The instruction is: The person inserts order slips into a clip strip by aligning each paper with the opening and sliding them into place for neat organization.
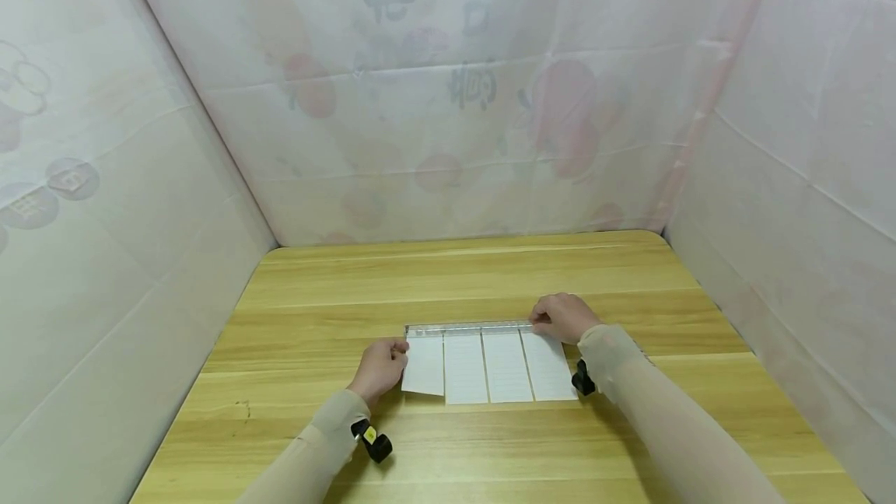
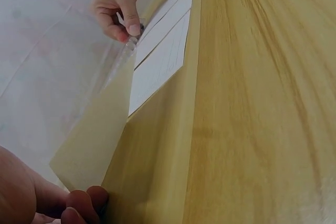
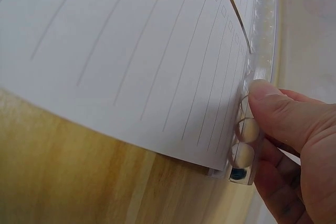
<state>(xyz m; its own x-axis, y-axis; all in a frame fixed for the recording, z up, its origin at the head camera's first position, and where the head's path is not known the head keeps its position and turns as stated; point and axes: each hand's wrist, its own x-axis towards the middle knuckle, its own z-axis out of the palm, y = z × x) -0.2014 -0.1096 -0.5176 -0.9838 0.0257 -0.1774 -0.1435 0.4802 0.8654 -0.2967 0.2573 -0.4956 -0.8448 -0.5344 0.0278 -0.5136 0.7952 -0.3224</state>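
Note:
A clear plastic binding strip (image 1: 465, 329) lies across the table with several lined white paper sheets (image 1: 507, 368) side by side along it. My left hand (image 1: 381, 368) pinches the outer edge of the leftmost sheet (image 1: 423, 364). That sheet slants up off the table, and its plain underside shows in the left wrist view. My right hand (image 1: 565, 317) grips the right end of the binding strip between thumb and fingers. In the right wrist view, round clear rings (image 3: 244, 155) run along the strip beside the ruled sheet (image 3: 173, 72).
Everything rests on a wood-grain table (image 1: 448, 278). Pale fabric sheets with faint prints (image 1: 448, 99) enclose its back and both sides. A small black device sits on each wrist, the left one (image 1: 374, 442) with a yellow label.

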